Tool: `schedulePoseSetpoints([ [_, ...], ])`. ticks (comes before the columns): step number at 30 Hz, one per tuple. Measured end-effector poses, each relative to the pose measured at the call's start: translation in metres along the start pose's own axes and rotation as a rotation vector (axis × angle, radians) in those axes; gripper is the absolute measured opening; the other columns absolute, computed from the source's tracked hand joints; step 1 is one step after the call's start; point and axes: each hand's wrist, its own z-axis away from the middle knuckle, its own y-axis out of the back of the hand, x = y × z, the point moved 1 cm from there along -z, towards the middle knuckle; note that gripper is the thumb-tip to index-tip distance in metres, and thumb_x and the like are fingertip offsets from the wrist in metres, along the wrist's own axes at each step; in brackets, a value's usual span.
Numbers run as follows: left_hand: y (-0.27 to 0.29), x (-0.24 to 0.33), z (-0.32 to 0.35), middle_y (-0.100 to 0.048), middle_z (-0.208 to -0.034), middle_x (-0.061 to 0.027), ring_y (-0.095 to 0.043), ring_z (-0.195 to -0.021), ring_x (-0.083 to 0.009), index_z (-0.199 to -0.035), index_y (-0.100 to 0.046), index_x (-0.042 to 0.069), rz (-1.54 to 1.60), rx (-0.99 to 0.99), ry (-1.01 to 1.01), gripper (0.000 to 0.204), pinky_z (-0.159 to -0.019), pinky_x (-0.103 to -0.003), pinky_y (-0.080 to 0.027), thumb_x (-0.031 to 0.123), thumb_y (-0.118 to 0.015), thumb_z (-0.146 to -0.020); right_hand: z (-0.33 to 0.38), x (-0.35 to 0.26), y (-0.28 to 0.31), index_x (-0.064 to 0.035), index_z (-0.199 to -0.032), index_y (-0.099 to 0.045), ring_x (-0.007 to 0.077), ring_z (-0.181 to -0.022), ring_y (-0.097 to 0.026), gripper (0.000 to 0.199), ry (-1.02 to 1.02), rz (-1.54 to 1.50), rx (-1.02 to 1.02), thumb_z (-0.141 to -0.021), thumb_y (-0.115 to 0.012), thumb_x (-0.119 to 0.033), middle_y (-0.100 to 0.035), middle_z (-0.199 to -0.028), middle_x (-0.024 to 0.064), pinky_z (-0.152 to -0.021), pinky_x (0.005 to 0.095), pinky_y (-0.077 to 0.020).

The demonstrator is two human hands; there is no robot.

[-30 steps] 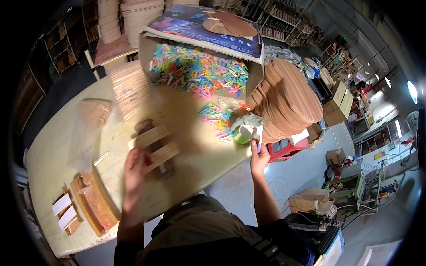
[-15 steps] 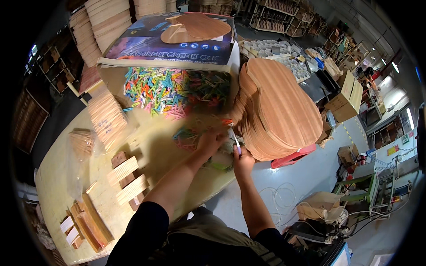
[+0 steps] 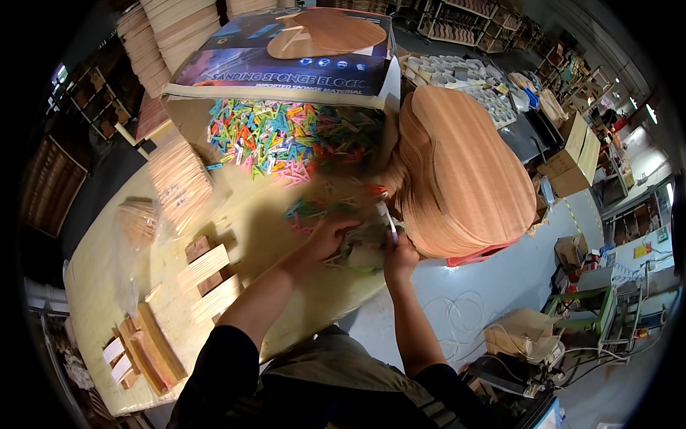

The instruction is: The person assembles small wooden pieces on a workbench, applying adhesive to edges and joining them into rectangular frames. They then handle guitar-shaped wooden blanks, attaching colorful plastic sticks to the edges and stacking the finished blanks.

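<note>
My right hand [image 3: 401,259] is closed round the purple and white handle of a slim brush that looks like a toothbrush [image 3: 391,223]. The brush stands tilted, its far end beside a red-orange clip [image 3: 376,190]. To its left my left hand [image 3: 330,236] has its fingers curled together, pointing at a greyish, crusted thing [image 3: 366,239] whose kind I cannot tell. Shadow hides what those fingers hold, if anything. Just beyond the left hand lies a small heap of coloured clips [image 3: 307,211]. A tall stack of guitar-shaped wooden plates [image 3: 468,171] stands right of the brush.
An open carton [image 3: 286,75] full of small coloured clips [image 3: 264,136] stands at the back, guitar-shaped plates [image 3: 332,34] on its top. Bundled wood strips [image 3: 179,182], stacked wood blocks [image 3: 204,268] and a wooden trough [image 3: 153,350] sit on the yellowish table [image 3: 107,286]. Cables lie on the floor.
My left hand has drawn back left and toward me, away from the brush. My right hand still holds the brush. The whole view has shifted slightly.
</note>
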Motion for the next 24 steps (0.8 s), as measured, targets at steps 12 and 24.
schedulePoseSetpoints([
  [12,0.090,0.062,0.087,-0.048,-0.138,-0.0171,-0.043,-0.131,-0.0317,-0.138,-0.038,-0.001,1.496,0.391,0.332,0.051,-0.114,-0.044,-0.030,0.016,-0.049,-0.091,0.017,0.019,0.004,-0.0047,-0.080,-0.066,0.0267,-0.053,-0.061,0.030,-0.190,-0.347,-0.045,-0.090,-0.064,-0.033,-0.062,-0.061,0.0137,-0.056,0.0390,-0.0486],
  [24,0.165,0.142,0.208,-0.056,-0.125,-0.0143,-0.056,-0.115,-0.0267,-0.133,-0.045,0.001,0.873,0.521,0.293,0.037,-0.102,-0.040,-0.042,0.012,-0.047,-0.098,0.071,-0.028,0.059,-0.0006,-0.102,-0.066,0.0064,-0.056,-0.046,0.024,-0.229,-0.689,-0.082,-0.094,-0.062,-0.023,-0.056,-0.065,-0.0024,-0.053,0.0237,-0.0402],
])
